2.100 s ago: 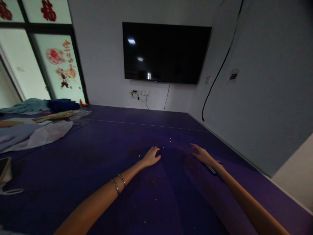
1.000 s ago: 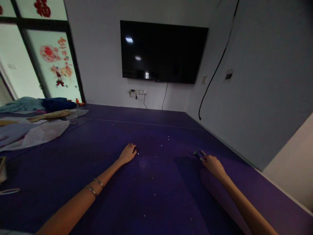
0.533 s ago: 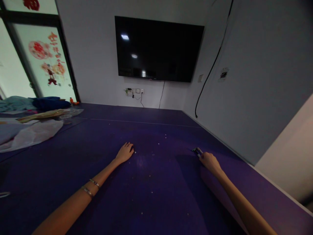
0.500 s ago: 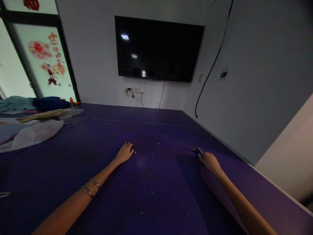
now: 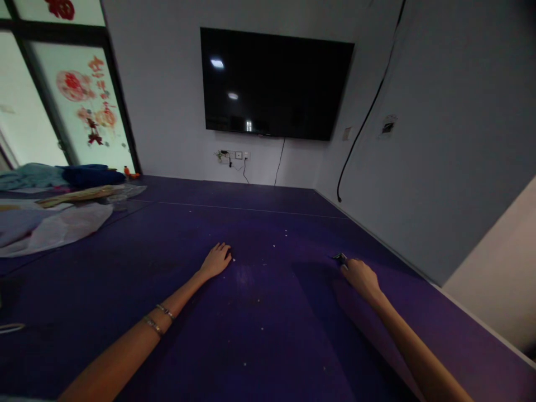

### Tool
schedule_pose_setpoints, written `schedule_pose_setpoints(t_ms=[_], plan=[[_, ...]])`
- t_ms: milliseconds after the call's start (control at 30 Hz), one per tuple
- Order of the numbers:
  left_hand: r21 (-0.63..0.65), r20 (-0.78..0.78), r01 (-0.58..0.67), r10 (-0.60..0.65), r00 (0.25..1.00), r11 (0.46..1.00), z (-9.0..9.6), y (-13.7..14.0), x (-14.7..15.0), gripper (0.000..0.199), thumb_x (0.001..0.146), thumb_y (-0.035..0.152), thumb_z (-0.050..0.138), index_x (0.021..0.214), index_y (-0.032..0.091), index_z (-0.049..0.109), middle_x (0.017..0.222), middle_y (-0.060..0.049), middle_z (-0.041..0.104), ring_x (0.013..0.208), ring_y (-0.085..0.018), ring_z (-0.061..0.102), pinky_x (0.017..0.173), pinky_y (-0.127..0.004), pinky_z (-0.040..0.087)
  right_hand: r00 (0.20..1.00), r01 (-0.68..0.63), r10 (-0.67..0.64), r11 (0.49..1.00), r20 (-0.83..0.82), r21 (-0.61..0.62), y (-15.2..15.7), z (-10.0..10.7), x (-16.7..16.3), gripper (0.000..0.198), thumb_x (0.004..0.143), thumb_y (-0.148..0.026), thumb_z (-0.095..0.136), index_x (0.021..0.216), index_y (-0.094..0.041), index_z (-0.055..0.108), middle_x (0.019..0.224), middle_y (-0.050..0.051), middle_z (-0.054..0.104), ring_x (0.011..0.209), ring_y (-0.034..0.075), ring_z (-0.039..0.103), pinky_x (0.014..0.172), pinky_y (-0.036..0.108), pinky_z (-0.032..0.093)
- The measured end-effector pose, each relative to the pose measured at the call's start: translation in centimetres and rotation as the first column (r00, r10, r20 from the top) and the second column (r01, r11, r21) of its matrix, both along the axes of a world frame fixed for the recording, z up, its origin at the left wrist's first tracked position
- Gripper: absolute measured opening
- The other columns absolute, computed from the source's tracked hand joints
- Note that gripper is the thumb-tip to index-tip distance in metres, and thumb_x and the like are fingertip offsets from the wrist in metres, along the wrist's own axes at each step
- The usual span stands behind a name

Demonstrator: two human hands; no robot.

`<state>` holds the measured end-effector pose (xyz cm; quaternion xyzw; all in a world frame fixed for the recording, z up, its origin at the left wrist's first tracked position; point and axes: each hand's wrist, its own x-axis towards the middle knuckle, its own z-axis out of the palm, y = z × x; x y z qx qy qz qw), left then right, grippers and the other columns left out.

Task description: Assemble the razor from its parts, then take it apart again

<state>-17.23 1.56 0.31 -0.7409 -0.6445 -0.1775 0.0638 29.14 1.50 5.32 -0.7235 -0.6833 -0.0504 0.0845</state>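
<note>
My left hand rests palm down on the purple surface, its fingers loosely spread and holding nothing. A small white bit lies just beside its thumb. Farther right, my right hand is closed around a small, dark and silvery tool. The tool's tip points up and to the left, low over the purple surface. Most of it is hidden by my fingers, and its kind is too small to make out.
Several white specks dot the surface. At the left lie plastic sheeting, dark blue cloth and light teal cloth. A black cable hangs along the right wall. A television is mounted ahead.
The tool in my right hand has turned, and less of it shows now. My left hand stays in place on the surface. The whole view has shifted slightly.
</note>
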Motion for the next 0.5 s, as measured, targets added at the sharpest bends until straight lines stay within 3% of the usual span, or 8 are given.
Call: schedule_pose_setpoints(t_ms=[133,267,500], plan=[[-0.009,-0.03,-0.024,0.024,0.999,1.0,0.0,-0.1,0.1,0.042,0.087,0.03,0.033,0.117,0.009,0.052,0.127,-0.016,0.051,0.125,-0.026,0.038,0.106,-0.039,0.026,0.975,-0.223,0.223,0.97,0.018,0.101,0.6,-0.9,-2.4,0.032,0.083,-0.025,0.042,0.103,-0.013,0.063,0.107,0.016,0.062,0.1,0.026,0.058,0.083,0.032,0.043],[-0.024,-0.032,-0.044,0.043,0.999,0.999,0.1,-0.3,0.3,0.043,0.087,0.031,0.033,0.12,0.009,0.05,0.13,-0.016,0.049,0.127,-0.025,0.036,0.106,-0.038,0.025,0.921,-0.38,0.388,0.917,-0.047,0.116,1.6,-3.1,-5.6,0.042,0.085,-0.03,0.04,0.119,-0.008,0.055,0.12,0.017,0.055,0.113,0.025,0.049,0.095,0.032,0.036],[-0.052,-0.027,-0.079,0.077,0.997,0.996,0.0,-0.5,0.4,0.047,0.089,0.033,0.031,0.128,0.009,0.043,0.138,-0.018,0.037,0.131,-0.029,0.027,0.105,-0.043,0.024,0.931,-0.353,0.357,0.933,-0.075,0.067,1.7,-4.9,-9.7,0.05,0.088,-0.038,0.033,0.128,-0.011,0.046,0.134,0.015,0.044,0.125,0.027,0.037,0.099,0.04,0.03]])
